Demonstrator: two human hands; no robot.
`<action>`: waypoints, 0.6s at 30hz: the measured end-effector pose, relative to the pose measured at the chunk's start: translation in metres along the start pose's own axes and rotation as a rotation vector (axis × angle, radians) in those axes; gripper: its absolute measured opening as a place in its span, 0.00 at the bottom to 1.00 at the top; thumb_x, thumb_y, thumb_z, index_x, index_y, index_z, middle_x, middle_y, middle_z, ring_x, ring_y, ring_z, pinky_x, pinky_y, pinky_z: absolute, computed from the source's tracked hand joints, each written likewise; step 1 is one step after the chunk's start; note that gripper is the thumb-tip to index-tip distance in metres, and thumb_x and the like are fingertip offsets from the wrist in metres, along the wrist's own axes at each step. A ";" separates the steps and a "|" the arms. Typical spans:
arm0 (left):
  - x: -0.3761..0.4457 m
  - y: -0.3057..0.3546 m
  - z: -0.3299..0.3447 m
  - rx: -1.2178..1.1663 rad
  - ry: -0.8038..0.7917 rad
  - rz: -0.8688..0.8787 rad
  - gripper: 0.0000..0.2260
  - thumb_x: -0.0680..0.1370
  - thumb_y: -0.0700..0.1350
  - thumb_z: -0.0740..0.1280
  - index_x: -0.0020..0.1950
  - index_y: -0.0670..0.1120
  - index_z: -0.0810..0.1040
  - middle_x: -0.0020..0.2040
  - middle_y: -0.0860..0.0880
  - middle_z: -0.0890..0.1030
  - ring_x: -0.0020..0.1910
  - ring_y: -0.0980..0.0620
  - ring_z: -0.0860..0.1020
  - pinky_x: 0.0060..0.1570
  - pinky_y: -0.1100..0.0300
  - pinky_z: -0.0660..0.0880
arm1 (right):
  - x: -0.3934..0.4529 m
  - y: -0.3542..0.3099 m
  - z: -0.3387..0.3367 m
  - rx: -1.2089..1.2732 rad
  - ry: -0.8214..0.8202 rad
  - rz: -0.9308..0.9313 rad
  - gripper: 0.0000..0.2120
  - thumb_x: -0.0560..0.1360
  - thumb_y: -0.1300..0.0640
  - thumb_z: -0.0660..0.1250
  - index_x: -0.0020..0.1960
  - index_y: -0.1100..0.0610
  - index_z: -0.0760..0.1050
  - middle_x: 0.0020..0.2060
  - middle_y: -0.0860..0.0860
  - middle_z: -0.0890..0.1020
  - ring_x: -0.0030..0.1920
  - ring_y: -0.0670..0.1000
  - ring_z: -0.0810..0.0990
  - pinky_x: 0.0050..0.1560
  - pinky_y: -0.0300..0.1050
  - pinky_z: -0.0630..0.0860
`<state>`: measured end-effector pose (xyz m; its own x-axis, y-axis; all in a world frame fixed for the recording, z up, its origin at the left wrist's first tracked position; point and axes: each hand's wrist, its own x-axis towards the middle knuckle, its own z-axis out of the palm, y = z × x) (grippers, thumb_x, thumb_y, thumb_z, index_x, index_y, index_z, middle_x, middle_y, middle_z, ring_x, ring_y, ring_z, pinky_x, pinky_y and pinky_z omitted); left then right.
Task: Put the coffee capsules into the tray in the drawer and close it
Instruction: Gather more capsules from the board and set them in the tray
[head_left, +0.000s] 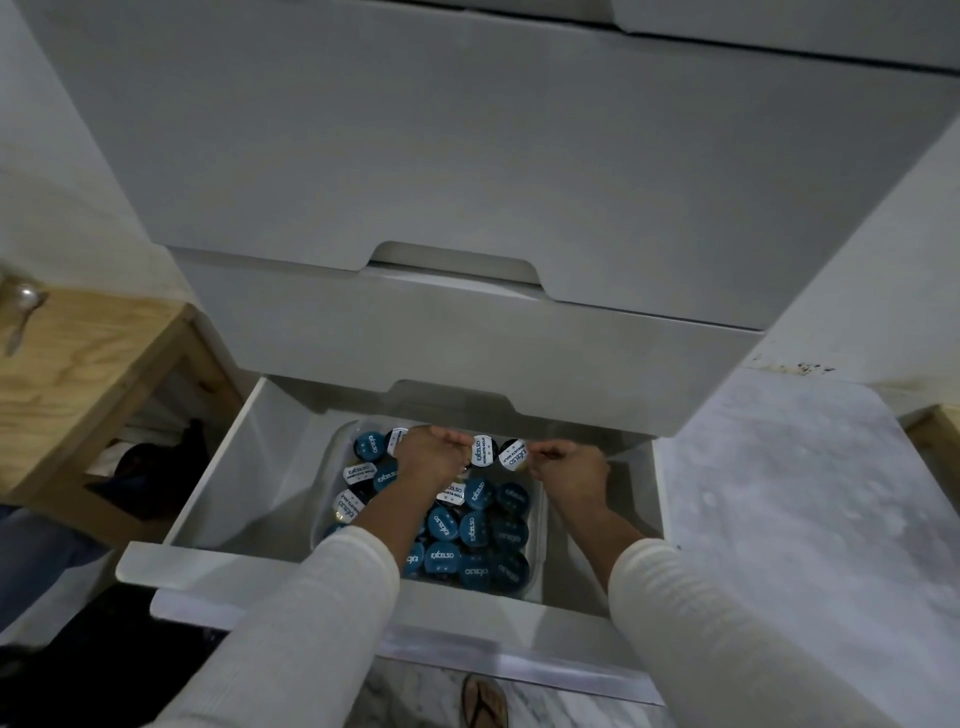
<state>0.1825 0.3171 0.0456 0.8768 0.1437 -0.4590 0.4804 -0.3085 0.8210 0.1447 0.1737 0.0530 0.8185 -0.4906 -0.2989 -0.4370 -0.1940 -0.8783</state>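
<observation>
Your left hand (428, 457) has its fingers curled, fingertips pinching the edge of a white-lidded capsule (480, 451) over the far end of the tray. Your right hand (566, 470) is curled likewise, fingertips on a second white-lidded capsule (513, 455) just beside the first; the two lids nearly touch, both tilted up toward the camera. Both forearms reach down into the open drawer (244, 467), cream ribbed sleeves (332, 613) pushed back from the wrists. Below the hands, the clear plastic tray (537, 551) sits on the drawer floor, packed with coffee capsules (470, 540): mostly blue lids, a few white ones toward the far and left side, lying at mixed angles. Bare drawer floor shows left and right of the tray. The drawer is the lowest of a white chest; two closed drawer fronts (467, 332) with cut-out handles overhang its far part. Left of the chest stands a light wooden table (88, 364) with a spoon (23, 312) on it, dark items beneath. Right of the chest, pale mottled floor (805, 493) meets a white wall with dark specks along the base. Your sandalled foot (483, 701) shows at the bottom edge on marbled tile.
</observation>
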 end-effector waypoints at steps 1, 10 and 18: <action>0.000 0.001 0.000 0.008 0.002 0.002 0.05 0.74 0.34 0.67 0.46 0.40 0.82 0.40 0.47 0.81 0.32 0.58 0.76 0.29 0.74 0.74 | 0.000 0.000 0.000 -0.004 -0.002 -0.003 0.07 0.68 0.70 0.70 0.46 0.65 0.82 0.45 0.62 0.84 0.43 0.54 0.81 0.59 0.53 0.77; -0.001 -0.002 0.005 0.094 -0.034 0.010 0.07 0.73 0.32 0.67 0.39 0.42 0.80 0.43 0.44 0.82 0.43 0.51 0.79 0.52 0.57 0.79 | -0.002 0.000 -0.001 -0.161 -0.051 -0.101 0.07 0.69 0.69 0.69 0.46 0.64 0.82 0.45 0.61 0.85 0.47 0.56 0.83 0.58 0.51 0.77; -0.006 0.002 0.002 0.231 -0.004 0.132 0.12 0.73 0.31 0.66 0.33 0.44 0.76 0.37 0.45 0.80 0.37 0.50 0.79 0.41 0.61 0.80 | -0.001 -0.003 0.001 -0.409 -0.129 -0.199 0.09 0.72 0.67 0.66 0.48 0.62 0.82 0.48 0.58 0.85 0.49 0.54 0.82 0.56 0.41 0.75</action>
<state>0.1785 0.3136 0.0493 0.9311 0.0848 -0.3547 0.3435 -0.5306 0.7749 0.1454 0.1755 0.0556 0.9296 -0.3054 -0.2063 -0.3568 -0.6053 -0.7116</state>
